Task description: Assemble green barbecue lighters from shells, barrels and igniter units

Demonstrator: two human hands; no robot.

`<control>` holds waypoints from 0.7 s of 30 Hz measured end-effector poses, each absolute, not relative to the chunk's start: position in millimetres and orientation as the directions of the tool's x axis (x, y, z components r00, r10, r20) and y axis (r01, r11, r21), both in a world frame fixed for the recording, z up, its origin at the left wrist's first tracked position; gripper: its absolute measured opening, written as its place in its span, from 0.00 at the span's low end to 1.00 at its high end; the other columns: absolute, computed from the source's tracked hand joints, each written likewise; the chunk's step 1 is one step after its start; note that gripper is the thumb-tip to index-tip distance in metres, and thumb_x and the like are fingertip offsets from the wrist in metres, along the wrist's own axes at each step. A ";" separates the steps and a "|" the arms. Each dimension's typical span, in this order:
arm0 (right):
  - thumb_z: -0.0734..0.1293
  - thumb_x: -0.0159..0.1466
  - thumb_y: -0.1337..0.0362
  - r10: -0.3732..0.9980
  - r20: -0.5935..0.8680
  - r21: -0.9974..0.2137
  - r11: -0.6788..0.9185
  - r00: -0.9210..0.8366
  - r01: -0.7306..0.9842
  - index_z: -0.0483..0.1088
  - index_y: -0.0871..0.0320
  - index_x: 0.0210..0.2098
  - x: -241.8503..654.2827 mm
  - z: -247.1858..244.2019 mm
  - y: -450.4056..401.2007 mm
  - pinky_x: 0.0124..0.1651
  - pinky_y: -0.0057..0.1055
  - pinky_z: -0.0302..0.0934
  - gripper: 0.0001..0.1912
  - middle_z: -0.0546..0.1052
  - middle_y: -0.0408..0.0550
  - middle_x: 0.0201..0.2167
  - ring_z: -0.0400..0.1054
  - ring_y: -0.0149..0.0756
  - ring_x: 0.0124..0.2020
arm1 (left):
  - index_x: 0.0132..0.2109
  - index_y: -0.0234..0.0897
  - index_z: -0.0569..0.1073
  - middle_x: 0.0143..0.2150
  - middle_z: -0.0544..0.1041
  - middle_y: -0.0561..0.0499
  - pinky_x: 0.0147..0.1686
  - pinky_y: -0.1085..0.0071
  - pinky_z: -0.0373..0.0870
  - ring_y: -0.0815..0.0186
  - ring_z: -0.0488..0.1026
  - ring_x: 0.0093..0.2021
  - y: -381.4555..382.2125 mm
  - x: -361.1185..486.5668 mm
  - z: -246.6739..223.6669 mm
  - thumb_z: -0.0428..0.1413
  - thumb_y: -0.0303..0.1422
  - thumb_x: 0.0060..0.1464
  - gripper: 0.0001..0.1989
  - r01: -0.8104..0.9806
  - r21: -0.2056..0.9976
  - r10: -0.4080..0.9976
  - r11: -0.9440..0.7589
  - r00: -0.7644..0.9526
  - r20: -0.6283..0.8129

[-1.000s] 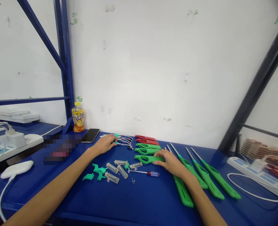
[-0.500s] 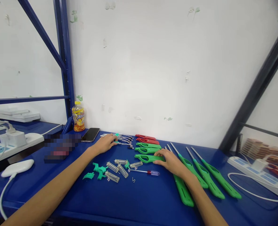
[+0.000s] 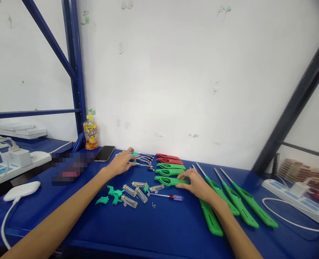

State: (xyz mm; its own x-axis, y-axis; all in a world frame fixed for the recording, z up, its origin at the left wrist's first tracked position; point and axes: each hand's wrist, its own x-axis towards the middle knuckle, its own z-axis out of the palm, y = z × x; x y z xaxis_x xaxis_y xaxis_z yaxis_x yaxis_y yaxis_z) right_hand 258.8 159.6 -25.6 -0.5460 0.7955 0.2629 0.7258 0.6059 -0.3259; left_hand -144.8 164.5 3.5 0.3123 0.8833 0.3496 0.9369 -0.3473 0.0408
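Note:
My left hand [image 3: 121, 162] rests over a row of metal lighter tubes with wires [image 3: 144, 158] at the back of the table. Its thumb and forefinger are spread apart over the tubes, and the palm hides part of the row. Between the thumb and fingers of my right hand [image 3: 194, 182] is the rear of a green lighter casing [image 3: 167, 180], lying flat. Behind it in a stack are more green casings [image 3: 170, 166] and red casings [image 3: 168, 157]. Near the right forearm lie several assembled green long lighters [image 3: 240, 207], one partly hidden under that arm.
Clear fuel tanks [image 3: 141, 195] and green triggers [image 3: 115, 194] lie in the middle. A screwdriver [image 3: 175, 197] and small screws [image 3: 153, 205] are close by. A phone [image 3: 104, 153], a drink bottle [image 3: 90, 133], a white charger [image 3: 21, 190] and a power strip [image 3: 297, 201] stand farther out.
My left hand's forefinger has lifted and spread away from the thumb over the tubes. The right hand stays at the green casing. The view has shifted slightly.

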 end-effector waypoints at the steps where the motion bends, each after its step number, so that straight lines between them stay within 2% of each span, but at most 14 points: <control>1: 0.71 0.73 0.55 0.795 0.265 -0.332 0.606 -0.545 0.723 0.75 0.57 0.54 259.2 -25.9 159.6 0.59 0.50 0.70 0.16 0.77 0.52 0.57 0.74 0.46 0.56 | 0.61 0.39 0.73 0.63 0.74 0.43 0.54 0.52 0.78 0.55 0.76 0.57 164.5 -144.6 3.6 0.60 0.40 0.68 0.18 0.937 0.040 0.883 -0.347 0.312 0.350; 21: 0.70 0.73 0.55 0.769 0.262 -0.276 0.639 -0.583 0.718 0.74 0.57 0.55 259.1 -24.0 159.0 0.59 0.51 0.70 0.16 0.77 0.52 0.57 0.74 0.46 0.56 | 0.60 0.38 0.74 0.60 0.76 0.43 0.52 0.53 0.79 0.57 0.78 0.54 173.1 -149.5 -8.3 0.60 0.40 0.69 0.18 0.929 0.039 0.895 -0.369 0.343 0.286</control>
State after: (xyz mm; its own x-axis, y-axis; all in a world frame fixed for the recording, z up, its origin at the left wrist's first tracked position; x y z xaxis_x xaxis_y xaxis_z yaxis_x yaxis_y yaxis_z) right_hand 259.1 159.0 -24.0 -0.5834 0.7688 0.2621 0.7178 0.6390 -0.2765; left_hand -149.5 173.1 -8.3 0.3433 0.8946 0.2860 0.9286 -0.3689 0.0392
